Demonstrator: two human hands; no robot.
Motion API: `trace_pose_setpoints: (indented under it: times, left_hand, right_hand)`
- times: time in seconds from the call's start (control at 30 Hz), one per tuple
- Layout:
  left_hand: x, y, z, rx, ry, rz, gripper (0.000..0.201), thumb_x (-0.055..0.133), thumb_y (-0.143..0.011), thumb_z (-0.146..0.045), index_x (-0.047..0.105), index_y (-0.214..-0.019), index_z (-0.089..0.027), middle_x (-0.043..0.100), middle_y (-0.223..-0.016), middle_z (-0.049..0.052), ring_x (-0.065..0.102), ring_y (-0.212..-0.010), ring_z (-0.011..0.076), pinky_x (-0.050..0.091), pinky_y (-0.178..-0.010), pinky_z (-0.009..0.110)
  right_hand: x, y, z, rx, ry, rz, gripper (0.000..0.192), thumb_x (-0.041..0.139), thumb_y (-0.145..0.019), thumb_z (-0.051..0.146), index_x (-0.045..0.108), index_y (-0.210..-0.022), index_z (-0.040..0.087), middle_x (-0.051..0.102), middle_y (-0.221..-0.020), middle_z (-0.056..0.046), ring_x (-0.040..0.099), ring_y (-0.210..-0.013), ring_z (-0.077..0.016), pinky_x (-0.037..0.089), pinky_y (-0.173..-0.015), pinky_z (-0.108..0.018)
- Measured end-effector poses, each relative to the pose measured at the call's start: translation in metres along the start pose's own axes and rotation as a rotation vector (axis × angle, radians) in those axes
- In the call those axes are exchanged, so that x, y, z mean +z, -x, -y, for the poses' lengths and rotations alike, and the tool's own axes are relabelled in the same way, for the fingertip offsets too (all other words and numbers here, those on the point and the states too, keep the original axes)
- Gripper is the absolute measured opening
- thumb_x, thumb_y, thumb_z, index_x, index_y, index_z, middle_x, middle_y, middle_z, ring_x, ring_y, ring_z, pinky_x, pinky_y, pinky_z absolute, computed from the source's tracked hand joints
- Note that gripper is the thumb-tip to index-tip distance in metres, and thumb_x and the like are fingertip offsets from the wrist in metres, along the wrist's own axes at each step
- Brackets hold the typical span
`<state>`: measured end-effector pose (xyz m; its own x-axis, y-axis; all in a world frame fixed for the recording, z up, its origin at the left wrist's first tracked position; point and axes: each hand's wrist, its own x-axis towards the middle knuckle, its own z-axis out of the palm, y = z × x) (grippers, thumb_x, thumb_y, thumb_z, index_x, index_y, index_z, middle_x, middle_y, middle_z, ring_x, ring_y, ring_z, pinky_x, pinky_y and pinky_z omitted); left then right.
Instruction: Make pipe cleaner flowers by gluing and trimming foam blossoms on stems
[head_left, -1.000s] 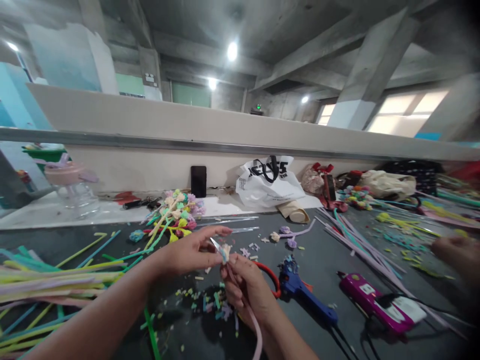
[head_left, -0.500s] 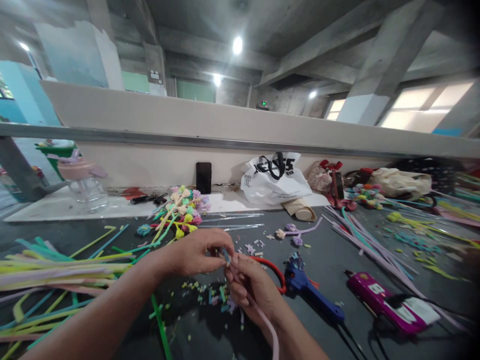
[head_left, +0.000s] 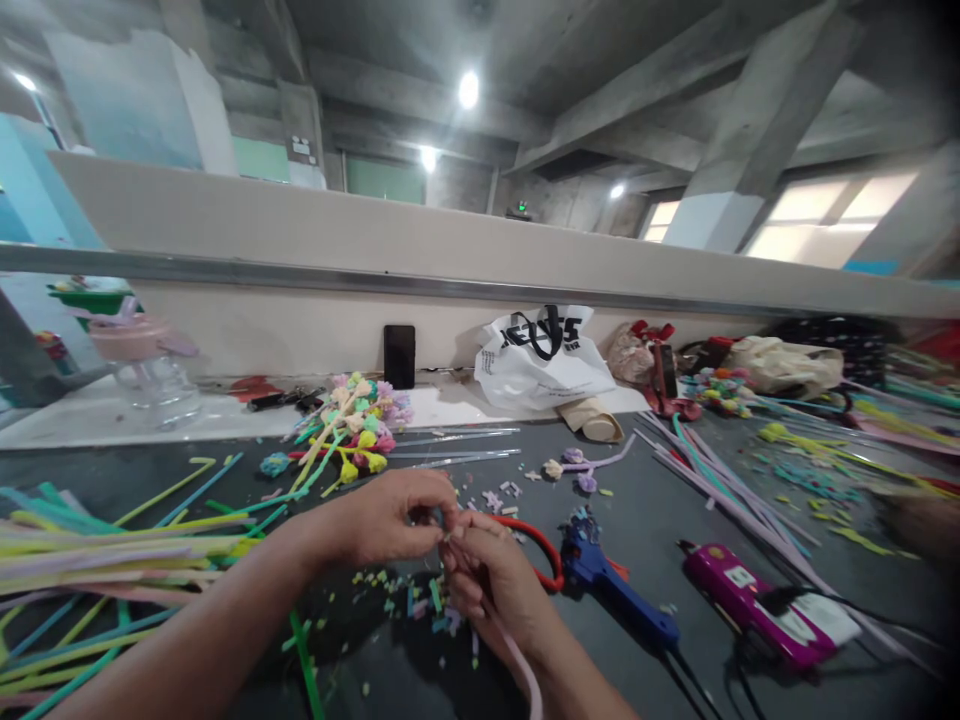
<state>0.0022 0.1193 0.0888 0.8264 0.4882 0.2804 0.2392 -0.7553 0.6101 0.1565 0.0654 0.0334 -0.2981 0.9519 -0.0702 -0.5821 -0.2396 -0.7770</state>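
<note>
A pink pipe cleaner (head_left: 517,660) runs up through the closed right hand (head_left: 491,575); its tip is pinched by the left hand (head_left: 394,515) just above the dark tabletop (head_left: 645,520). Coloured scraps (head_left: 420,600) lie beneath. Just right sit a blue glue gun (head_left: 611,590) and a purple glue gun (head_left: 750,600), whose label is unreadable. Behind, a white bag (head_left: 540,365) bears black lettering, too creased to read.

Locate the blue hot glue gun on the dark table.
The blue hot glue gun lies right of the person's right hand, between the red-handled scissors and the magenta glue gun.
</note>
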Motion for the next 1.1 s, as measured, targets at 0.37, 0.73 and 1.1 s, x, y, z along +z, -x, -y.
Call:
trace_pose_setpoints:
  times: [0.37, 0.73, 1.1]
  left_hand:
    - [-0.005, 0.004, -0.011, -0.226, 0.171, -0.122, 0.024, 0.049, -0.072, -0.015, 0.046, -0.095, -0.020, 0.048, -0.075, -0.004, 0.045, -0.062, 0.0097, 0.037, -0.056, 0.020]
    - [0.002, 0.005, -0.005, -0.238, 0.146, -0.102, 0.027, 0.050, -0.071, -0.016, 0.047, -0.097, -0.021, 0.052, -0.079, -0.003, 0.050, -0.066, 0.0115, 0.040, -0.060, 0.022]
    - [0.005, 0.004, 0.000, -0.221, 0.237, -0.060, 0.032, 0.052, -0.070, -0.016, 0.050, -0.102, -0.021, 0.056, -0.085, -0.001, 0.051, -0.072, 0.0127, 0.041, -0.063, 0.023]
  right_hand:
    - [0.002, -0.001, 0.007, 0.070, -0.019, 0.099, 0.032, 0.048, -0.080, 0.039, 0.060, -0.071, 0.010, 0.059, -0.059, -0.001, 0.037, -0.029, -0.0034, 0.030, -0.027, -0.016]
    - [-0.003, -0.003, -0.001, -0.027, 0.098, 0.028, 0.024, 0.054, -0.079, 0.036, 0.054, -0.069, 0.015, 0.057, -0.061, 0.002, 0.038, -0.033, -0.0028, 0.033, -0.030, -0.014]
    - [-0.006, -0.004, -0.002, 0.053, 0.069, 0.000, 0.018, 0.060, -0.073, 0.029, 0.047, -0.067, 0.018, 0.049, -0.053, 0.006, 0.036, -0.035, -0.0033, 0.026, -0.033, -0.014]
